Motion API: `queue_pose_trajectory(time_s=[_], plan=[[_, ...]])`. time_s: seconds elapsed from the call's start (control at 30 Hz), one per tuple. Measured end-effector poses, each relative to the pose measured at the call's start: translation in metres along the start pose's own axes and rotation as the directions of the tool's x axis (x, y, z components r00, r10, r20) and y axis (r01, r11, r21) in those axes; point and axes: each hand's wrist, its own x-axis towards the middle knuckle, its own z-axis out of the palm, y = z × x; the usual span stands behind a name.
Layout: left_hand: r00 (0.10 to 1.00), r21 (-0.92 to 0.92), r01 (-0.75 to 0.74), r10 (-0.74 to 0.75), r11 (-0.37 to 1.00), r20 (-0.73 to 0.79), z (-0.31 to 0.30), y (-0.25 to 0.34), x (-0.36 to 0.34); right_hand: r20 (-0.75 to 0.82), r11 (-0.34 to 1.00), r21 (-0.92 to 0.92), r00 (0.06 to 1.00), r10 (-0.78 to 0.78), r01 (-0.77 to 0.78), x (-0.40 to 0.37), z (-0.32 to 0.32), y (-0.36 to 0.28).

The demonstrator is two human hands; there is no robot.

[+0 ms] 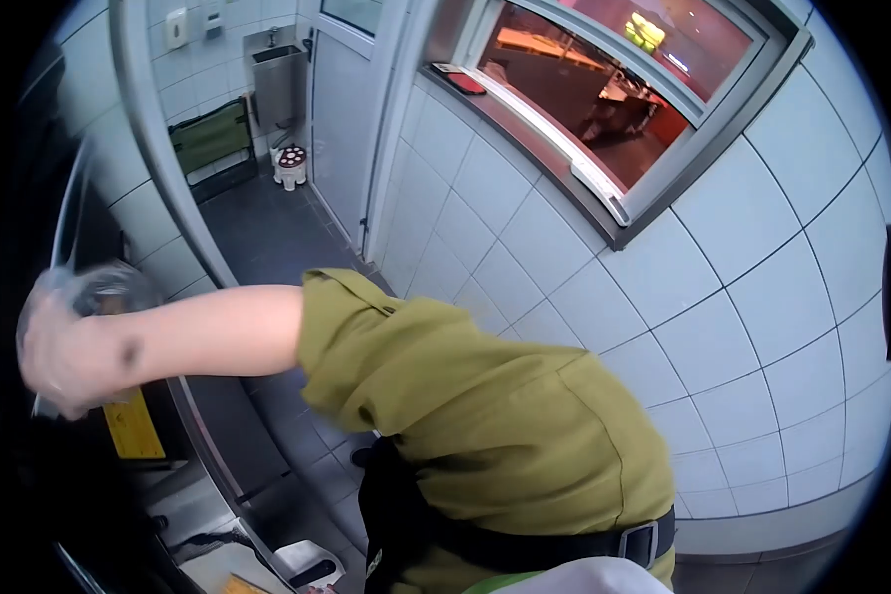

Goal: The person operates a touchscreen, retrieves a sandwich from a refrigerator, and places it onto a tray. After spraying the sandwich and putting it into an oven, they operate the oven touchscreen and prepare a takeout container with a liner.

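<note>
My right hand (54,346), in a thin clear plastic glove, reaches across to the far left edge of the view. It is smeared by motion and its fingers cannot be made out. Loose clear plastic (124,282) shows just past the wrist; whether it is part of the glove or a separate thing cannot be told. Below the hand lies a flat yellow piece (134,426) on a dark surface. An upright metal edge (69,213) rises behind the hand. My left hand does not show.
A steel counter (203,485) runs along the lower left. A white door (342,139), a small sink (277,54), a folded green chair (211,139) and a stool (290,166) stand at the back. A serving window (604,188) with a ledge opens in the tiled wall on the right.
</note>
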Motion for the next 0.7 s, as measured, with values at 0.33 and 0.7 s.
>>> queue_pose_trajectory(time_s=[0.33, 0.7], plan=[[0.988, 0.02, -0.156, 0.155, 0.988, 0.02, 0.032, 0.036, -0.013, -0.028, 0.994, 0.003, 0.993, 0.113, -0.113, 0.02, 0.044, 0.005], [0.545, 0.372, -0.674, 0.769, 0.638, -0.333, -0.073, 0.266, 0.051, -0.198, 0.545, 0.776, 0.699, 0.687, -0.316, -0.196, 0.105, 0.031]])
